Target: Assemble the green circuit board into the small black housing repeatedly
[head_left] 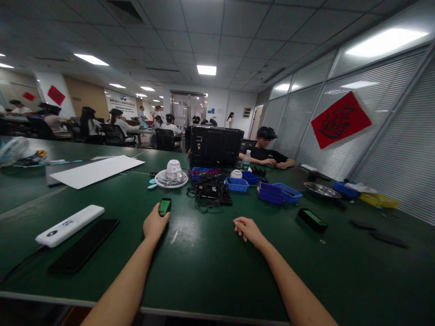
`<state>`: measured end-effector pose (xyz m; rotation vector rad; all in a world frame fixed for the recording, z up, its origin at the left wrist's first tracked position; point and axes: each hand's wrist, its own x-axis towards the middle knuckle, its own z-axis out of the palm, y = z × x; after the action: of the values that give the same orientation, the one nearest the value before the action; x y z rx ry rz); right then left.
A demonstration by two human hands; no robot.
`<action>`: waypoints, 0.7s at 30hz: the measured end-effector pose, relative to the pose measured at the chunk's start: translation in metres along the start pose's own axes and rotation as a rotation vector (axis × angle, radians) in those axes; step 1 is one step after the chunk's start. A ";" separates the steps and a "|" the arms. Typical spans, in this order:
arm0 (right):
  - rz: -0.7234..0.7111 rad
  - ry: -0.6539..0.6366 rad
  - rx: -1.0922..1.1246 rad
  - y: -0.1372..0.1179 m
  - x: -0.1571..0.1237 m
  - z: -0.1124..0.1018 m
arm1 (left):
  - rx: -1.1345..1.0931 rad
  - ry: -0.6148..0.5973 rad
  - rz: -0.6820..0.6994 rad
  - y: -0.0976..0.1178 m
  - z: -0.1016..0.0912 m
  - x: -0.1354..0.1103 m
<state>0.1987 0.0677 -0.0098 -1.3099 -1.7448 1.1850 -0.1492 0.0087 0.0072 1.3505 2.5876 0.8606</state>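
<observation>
Left hand point(156, 225) has the small black box point(165, 207) gripped, thumb along its near right side, fingers mostly hidden. Box sits left of centre, in front of the white fan point(171, 175). Open green face is up and toward the camera. Long axis appears to run away from the wearer, far end leaning slightly right; near end partly covered by the hand, so full length unclear. Can't tell if its underside touches the table point(204, 253).

Right hand point(247, 228) is over the table right of centre, well apart from the box, fingers loosely curled, tips pointing left. Can't tell if anything small is pinched in it.

Second black box point(311, 220), also green face up, lies on the table to the right of that hand. Long axis diagonal: far-left to near-right. Two flat black pieces point(389, 239) lie beyond it to the right.

Left side: white bar point(70, 226) with a cord, black slab point(84, 246) just beside it, both running near-left to far-right.

Ahead between the hands: tangled cables point(208, 194), blue tray point(237, 184) right of them. Metal bowl point(322, 190) farther right. Person point(268, 154) seated across, forearms on the table.
</observation>
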 end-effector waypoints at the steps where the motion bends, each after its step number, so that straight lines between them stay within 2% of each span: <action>1: 0.000 -0.001 -0.006 0.000 0.000 0.000 | 0.004 -0.002 0.008 0.001 0.001 -0.002; 10: 0.011 0.011 -0.029 -0.008 -0.004 0.001 | 0.008 -0.066 0.148 0.031 0.016 -0.034; 16: 0.021 0.011 -0.046 -0.007 -0.004 0.002 | 0.003 -0.162 0.291 0.060 0.026 -0.066; 21: 0.027 0.002 -0.050 -0.005 -0.002 0.001 | -0.020 -0.220 0.392 0.088 0.039 -0.081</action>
<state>0.1967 0.0648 -0.0060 -1.3670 -1.7712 1.1614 -0.0239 0.0016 0.0069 1.8662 2.1811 0.7287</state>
